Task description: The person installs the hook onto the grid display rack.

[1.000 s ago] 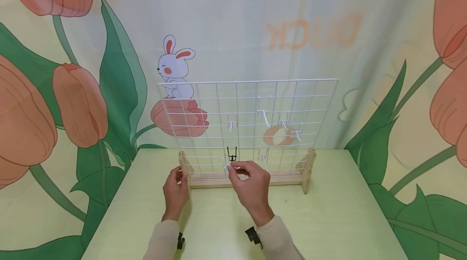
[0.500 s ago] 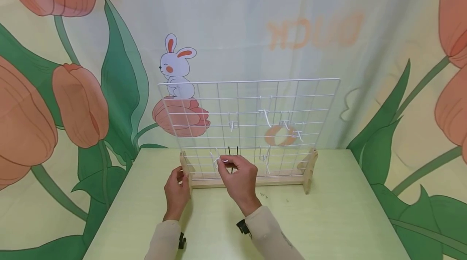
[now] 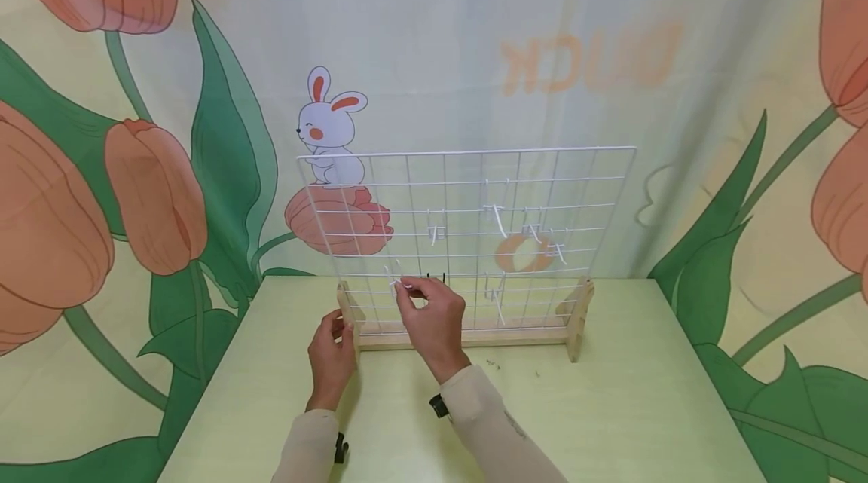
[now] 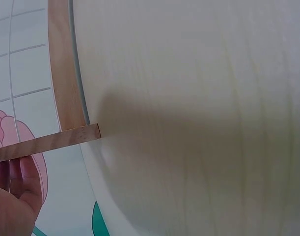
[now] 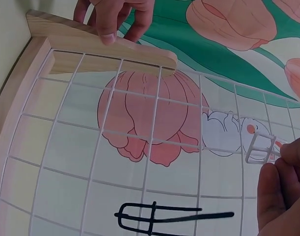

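A white wire grid panel (image 3: 468, 152) stands upright in a wooden stand. My right hand (image 3: 434, 321) pinches a white wire hook (image 5: 260, 147) between thumb and fingertips, in front of the panel's lower left part. Whether that hook touches the grid wires I cannot tell. With thumb on one face and fingers behind, my left hand (image 3: 330, 362) grips the stand's left wooden upright (image 5: 66, 32). A black hook (image 5: 177, 217) hangs on the grid near the right hand, which hides most of it in the head view.
Several white hooks hang on the panel, among them one at upper middle (image 3: 498, 219), one at left (image 3: 435, 233) and one low down (image 3: 495, 293). The right wooden upright (image 3: 578, 321) stands on the pale table (image 3: 610, 423). A printed curtain (image 3: 434, 38) hangs behind.
My right hand has moved left and slightly upward with the white hook, and now covers most of the black hook in the head view. The left hand stays on the upright.
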A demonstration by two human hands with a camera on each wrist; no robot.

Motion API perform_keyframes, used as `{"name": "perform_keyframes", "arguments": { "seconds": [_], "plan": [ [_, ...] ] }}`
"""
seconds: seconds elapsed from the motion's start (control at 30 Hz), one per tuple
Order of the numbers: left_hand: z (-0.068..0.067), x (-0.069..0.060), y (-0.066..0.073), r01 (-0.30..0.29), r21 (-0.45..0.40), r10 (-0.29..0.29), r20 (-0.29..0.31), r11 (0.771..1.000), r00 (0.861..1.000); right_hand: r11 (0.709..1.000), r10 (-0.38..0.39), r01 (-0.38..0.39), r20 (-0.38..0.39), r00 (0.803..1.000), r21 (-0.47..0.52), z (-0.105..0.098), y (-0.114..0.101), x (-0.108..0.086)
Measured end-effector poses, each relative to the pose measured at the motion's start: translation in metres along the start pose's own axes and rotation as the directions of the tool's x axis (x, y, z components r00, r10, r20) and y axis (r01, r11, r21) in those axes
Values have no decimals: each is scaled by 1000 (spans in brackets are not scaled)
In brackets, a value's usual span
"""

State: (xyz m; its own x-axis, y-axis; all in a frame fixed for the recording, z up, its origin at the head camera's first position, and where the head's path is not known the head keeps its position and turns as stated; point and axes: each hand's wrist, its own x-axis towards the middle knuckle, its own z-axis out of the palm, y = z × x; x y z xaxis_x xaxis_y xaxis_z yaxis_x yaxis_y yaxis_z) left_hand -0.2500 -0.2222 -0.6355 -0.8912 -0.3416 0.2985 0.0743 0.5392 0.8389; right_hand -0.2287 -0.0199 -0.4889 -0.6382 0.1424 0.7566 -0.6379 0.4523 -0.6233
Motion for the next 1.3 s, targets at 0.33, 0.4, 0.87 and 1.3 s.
{"name": "perform_keyframes", "arguments": {
  "seconds": [0.33,0.4,0.87,1.3],
  "plan": [
    [1,2,0,-38,1,38,-46,999,998,999,-23,21,-51,998,-45,24,-4,7],
    [1,2,0,-33,1,33,-50,999,998,999,-14,11,-71,997,-42,30,-4,7],
    [0,2,1,-46,-7,46,-40,999,998,991,-75,56,-151,986,-122,57,4,9],
    [0,2,1,7,-15,-7,-10,1000,1000,956,-217,199,-64,974,-217,67,12,8]
  ]
}}
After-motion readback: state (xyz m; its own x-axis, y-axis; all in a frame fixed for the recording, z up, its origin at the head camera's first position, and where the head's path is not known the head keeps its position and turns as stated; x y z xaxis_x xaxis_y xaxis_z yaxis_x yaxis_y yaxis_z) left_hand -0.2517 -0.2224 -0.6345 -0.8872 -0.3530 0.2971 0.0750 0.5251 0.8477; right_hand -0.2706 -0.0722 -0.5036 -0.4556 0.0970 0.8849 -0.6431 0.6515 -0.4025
